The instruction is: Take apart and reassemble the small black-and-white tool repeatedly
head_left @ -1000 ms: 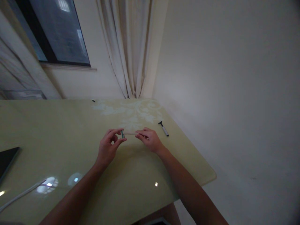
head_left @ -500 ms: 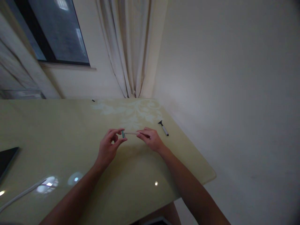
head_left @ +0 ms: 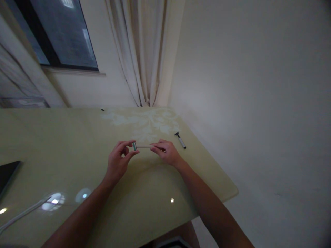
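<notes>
A pale razor (head_left: 143,146) is held level above the table between both hands. My left hand (head_left: 118,159) pinches its short head (head_left: 134,146), with a teal strip, between thumb and fingertips at the two ends. The thin whitish handle runs right from the head into my right hand (head_left: 165,151), whose fingers close on it and hide its far end. Head and handle appear to meet; whether they are locked together cannot be told. A second razor (head_left: 181,140), black with a grey grip, lies on the table just right of my right hand.
The glossy greenish table (head_left: 144,206) ends along a wall on the right. A dark flat object (head_left: 7,174) and a white cable (head_left: 24,213) lie at the left. A tiny black piece (head_left: 102,110) rests by the back edge, near the curtain (head_left: 144,51).
My left hand and the razor's head have shifted very slightly left, and the head is tilted a little more. My right hand keeps its grip on the handle, almost still.
</notes>
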`<control>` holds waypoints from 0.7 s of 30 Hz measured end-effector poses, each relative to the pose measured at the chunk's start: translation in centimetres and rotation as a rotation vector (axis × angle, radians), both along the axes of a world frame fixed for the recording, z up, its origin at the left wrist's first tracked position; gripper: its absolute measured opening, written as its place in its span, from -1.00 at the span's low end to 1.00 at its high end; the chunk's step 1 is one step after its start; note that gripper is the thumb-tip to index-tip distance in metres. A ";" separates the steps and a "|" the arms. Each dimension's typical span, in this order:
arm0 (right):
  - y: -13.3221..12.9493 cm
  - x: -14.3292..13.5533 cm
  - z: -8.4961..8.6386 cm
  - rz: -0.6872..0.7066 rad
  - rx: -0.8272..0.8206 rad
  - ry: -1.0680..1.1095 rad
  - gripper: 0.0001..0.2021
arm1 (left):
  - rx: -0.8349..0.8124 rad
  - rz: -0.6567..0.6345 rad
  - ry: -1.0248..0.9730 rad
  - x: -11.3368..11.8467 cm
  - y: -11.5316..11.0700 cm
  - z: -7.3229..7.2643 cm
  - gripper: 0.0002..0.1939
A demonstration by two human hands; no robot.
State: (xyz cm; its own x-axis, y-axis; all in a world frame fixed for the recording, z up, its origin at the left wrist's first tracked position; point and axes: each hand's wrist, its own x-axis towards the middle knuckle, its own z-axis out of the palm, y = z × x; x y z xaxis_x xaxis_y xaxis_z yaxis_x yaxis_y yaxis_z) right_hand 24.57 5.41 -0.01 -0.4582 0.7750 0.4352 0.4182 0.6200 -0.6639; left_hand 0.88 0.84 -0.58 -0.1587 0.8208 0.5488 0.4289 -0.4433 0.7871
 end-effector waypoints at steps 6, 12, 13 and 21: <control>-0.2 -0.1 0.3 0.047 -0.002 0.019 -0.66 | -0.005 -0.008 0.003 0.0 -0.1 0.1 -0.66; 0.0 0.0 0.1 -0.016 -0.013 0.014 -0.63 | -0.007 -0.017 0.023 0.0 -0.1 0.1 -0.67; 0.0 0.0 0.1 0.003 -0.023 0.023 -0.63 | -0.007 -0.020 0.024 0.0 -0.1 0.1 -0.68; 0.1 0.3 0.0 -0.022 0.003 0.008 -0.64 | -0.005 -0.020 0.004 -0.1 -0.1 -0.1 -0.66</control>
